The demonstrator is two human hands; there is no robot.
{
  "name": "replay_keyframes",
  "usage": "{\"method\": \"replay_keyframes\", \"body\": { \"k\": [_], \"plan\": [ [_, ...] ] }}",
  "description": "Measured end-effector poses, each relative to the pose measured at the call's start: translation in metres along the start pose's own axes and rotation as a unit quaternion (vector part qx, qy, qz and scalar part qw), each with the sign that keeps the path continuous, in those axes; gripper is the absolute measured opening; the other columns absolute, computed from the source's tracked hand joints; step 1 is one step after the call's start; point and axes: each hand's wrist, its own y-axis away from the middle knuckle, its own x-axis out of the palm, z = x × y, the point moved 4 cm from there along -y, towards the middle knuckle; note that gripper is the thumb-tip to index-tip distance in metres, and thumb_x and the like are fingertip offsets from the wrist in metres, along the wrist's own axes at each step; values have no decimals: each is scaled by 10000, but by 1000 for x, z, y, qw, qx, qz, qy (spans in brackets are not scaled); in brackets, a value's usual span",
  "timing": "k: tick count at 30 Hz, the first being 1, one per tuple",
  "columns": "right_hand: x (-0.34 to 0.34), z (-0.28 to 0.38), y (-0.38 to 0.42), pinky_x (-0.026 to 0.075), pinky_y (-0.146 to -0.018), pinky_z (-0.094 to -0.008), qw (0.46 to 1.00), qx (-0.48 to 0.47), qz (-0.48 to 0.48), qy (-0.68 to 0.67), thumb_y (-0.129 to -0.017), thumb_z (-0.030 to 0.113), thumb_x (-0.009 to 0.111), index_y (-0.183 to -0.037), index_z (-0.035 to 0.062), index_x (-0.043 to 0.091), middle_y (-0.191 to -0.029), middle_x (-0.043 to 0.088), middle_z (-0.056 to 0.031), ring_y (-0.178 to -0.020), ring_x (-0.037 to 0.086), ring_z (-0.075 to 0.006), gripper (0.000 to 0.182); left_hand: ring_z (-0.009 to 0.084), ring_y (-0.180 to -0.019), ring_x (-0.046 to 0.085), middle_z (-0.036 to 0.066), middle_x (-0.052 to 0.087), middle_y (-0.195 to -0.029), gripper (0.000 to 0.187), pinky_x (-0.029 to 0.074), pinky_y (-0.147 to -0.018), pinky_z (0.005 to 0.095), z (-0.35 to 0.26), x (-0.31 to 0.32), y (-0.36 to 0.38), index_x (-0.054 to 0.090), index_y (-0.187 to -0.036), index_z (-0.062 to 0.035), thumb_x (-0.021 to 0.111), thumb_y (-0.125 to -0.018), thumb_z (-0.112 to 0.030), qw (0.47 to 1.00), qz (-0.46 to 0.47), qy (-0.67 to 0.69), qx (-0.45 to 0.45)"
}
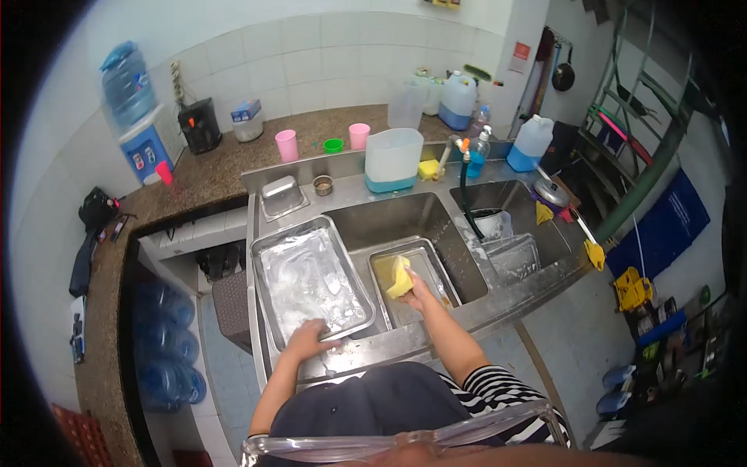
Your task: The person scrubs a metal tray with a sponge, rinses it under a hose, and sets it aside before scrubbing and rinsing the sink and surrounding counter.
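My right hand [420, 293] grips a yellow sponge [400, 276] above the left sink basin. Below it in that basin lies a smaller steel tray [440, 268], partly hidden by the hand and sponge. A large, shallow metal tray [311, 272] with white suds and water rests on the steel drainboard at left. At its near edge, my left hand [308, 339] holds the rim, with the fingers bent over it and their tips partly hidden.
Behind the basins stand a clear plastic container [393, 159] with blue liquid, another yellow sponge [429, 169] and a pump bottle [478, 152]. A dark hose [464, 198] hangs into the right basin, near a white tub [492, 224]. Pink cups [287, 145] line the counter.
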Motion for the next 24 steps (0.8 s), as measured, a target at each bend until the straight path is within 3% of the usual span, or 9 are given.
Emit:
{"method": "replay_keyframes", "body": {
  "k": [1, 5, 9, 12, 16, 18, 20, 22, 24],
  "plan": [
    [-4, 0, 5, 419, -821, -484, 999, -15, 43, -28, -843, 504, 419, -1159, 123, 485, -1071, 556, -94, -952, 556, -257, 500, 285, -955, 529, 119, 569, -954, 327, 452, -807, 371, -14, 2, 10, 598, -880, -58, 613, -737, -351, 990, -64, -93, 78],
    [-13, 13, 37, 426, -819, -488, 985, 12, 96, -143, -826, 475, 468, -1167, 115, 471, -1074, 553, -94, -943, 562, -264, 496, 266, -812, 562, 85, 547, -814, 69, 487, -617, 380, -21, 13, 12, 540, -755, -56, 525, -698, -91, 963, -107, -229, 90],
    [-11, 36, 34, 451, -805, -443, 984, -40, 143, -94, -787, 369, 534, -1162, 101, 462, -1059, 551, -103, -928, 571, -274, 466, 277, -763, 576, 101, 561, -782, 57, 484, -599, 387, -50, -7, -2, 519, -763, -59, 509, -720, -94, 958, -135, -236, 94],
    [8, 59, 43, 469, -784, -390, 984, -35, 166, -51, -768, 281, 546, -1174, 91, 426, -1067, 532, -113, -896, 583, -269, 464, 311, -636, 585, 146, 562, -685, 69, 468, -557, 414, -91, -49, -25, 488, -779, -54, 499, -732, -103, 940, -234, -245, 52],
    [42, 107, 20, 430, -838, -350, 961, -244, 113, 71, -779, 195, 537, -1238, 99, 344, -1095, 457, -109, -968, 519, -227, 506, 399, -651, 562, 216, 579, -700, 59, 444, -563, 452, -163, -110, -53, 526, -837, -38, 510, -799, -80, 904, -398, -154, 25],
    [75, 137, 25, 377, -896, -329, 882, -420, 136, 166, -790, 150, 529, -1260, 102, 341, -1094, 462, -110, -1042, 456, -235, 509, 331, -634, 594, 214, 597, -730, 124, 456, -587, 388, -196, -129, -67, 540, -889, -4, 508, -847, -117, 887, -458, -56, 20],
    [103, 151, 35, 332, -942, -362, 740, -577, 108, 328, -783, 121, 540, -1269, 59, 364, -1222, 382, -172, -1113, 400, -308, 520, 256, -662, 571, 170, 587, -729, 157, 439, -614, 350, -219, -131, -87, 539, -906, 4, 501, -863, -142, 873, -485, 49, 30],
    [119, 159, 80, 335, -928, -391, 750, -610, 61, 247, -758, 34, 513, -1258, 107, 409, -1170, 423, -193, -1069, 417, -362, 516, 181, -689, 548, 127, 578, -728, 189, 422, -641, 312, -225, -124, -106, 539, -922, 13, 495, -879, -167, 848, -507, 150, 41],
    [104, 159, 109, 349, -897, -416, 649, -692, -16, 316, -731, -3, 499, -1214, 95, 464, -1138, 443, -195, -1023, 428, -377, 494, 96, -779, 465, 25, 543, -789, 257, 393, -688, 270, -206, -109, -124, 537, -932, 21, 492, -896, -229, 790, -541, 286, 36]
  ]
}}
